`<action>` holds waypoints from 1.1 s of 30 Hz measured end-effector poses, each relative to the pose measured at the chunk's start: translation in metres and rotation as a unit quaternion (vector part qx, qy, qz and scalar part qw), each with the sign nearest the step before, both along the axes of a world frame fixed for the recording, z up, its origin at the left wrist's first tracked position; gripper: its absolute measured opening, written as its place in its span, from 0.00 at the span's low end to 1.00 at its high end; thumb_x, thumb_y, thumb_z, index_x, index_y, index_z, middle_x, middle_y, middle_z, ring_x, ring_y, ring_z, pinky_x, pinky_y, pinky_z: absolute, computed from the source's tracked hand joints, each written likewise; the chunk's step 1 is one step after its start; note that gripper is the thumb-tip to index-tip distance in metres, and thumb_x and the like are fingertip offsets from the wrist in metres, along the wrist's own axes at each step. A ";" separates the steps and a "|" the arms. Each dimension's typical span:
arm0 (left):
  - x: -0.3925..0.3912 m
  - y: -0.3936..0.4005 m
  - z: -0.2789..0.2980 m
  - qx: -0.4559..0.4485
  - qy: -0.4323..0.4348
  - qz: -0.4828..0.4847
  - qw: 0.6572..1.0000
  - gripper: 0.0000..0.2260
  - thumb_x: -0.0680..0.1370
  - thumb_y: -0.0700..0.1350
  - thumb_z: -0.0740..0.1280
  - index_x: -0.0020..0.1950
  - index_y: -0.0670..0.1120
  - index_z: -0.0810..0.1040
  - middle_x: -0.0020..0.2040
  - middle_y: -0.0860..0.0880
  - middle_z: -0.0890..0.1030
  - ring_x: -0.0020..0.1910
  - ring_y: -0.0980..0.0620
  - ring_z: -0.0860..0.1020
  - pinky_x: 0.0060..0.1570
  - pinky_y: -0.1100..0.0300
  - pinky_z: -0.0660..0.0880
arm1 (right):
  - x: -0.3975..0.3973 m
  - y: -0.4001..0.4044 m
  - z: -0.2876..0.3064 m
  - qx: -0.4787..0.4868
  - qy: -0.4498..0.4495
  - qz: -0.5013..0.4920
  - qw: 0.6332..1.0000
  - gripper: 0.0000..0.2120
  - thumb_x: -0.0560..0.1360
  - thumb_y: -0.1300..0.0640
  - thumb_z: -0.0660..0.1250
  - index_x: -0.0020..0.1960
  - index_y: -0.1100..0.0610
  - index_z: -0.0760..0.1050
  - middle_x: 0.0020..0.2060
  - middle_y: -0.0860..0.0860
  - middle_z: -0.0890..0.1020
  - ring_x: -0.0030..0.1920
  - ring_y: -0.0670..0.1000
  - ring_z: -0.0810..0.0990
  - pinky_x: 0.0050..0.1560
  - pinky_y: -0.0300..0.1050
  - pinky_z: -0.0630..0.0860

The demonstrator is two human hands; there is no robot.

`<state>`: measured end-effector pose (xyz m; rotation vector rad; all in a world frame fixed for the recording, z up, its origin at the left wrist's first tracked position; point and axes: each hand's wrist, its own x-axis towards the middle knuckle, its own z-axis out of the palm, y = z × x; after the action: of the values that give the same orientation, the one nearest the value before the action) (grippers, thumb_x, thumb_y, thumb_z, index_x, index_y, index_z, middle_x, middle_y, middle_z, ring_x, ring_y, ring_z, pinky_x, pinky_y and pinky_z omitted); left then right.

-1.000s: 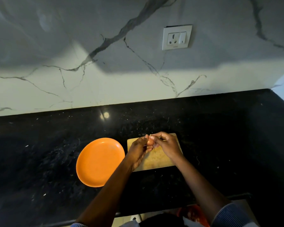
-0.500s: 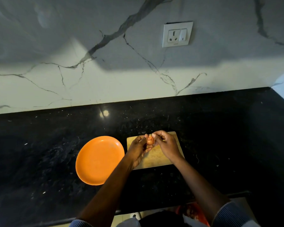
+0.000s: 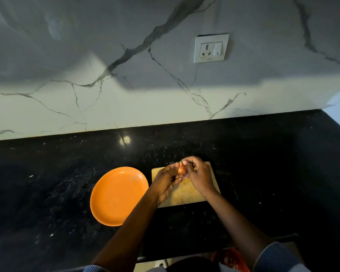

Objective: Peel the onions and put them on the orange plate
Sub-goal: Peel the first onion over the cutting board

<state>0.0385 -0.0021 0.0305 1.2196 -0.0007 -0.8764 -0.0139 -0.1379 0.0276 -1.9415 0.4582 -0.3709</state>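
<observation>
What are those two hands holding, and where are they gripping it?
A small onion, held above the cutting board: the left hand grips its left side, the right hand pinches its top.

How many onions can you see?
1. The onion is held between the left hand and right hand, above the cutting board. Others may be hidden.

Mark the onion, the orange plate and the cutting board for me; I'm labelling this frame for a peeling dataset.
onion (image 3: 181, 169), head view, on its brownish skin showing between the two hands.
orange plate (image 3: 114, 195), head view, on its bare middle.
cutting board (image 3: 186, 193), head view, on the bare wood below the hands.
</observation>
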 end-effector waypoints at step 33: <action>-0.010 0.003 -0.002 0.104 0.041 0.026 0.993 0.10 0.82 0.42 0.57 0.52 0.47 0.79 0.44 0.45 0.82 0.44 0.50 0.80 0.42 0.63 0.75 | -0.021 -0.038 -0.044 -0.070 0.224 -0.055 0.971 0.10 0.82 0.54 0.64 0.57 0.55 0.81 0.55 0.53 0.84 0.57 0.55 0.81 0.51 0.41 0.71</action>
<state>0.0280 0.0006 0.0283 1.3712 0.1919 -0.8975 -0.0348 -0.1763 -0.0159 -2.1450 0.8540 -0.0274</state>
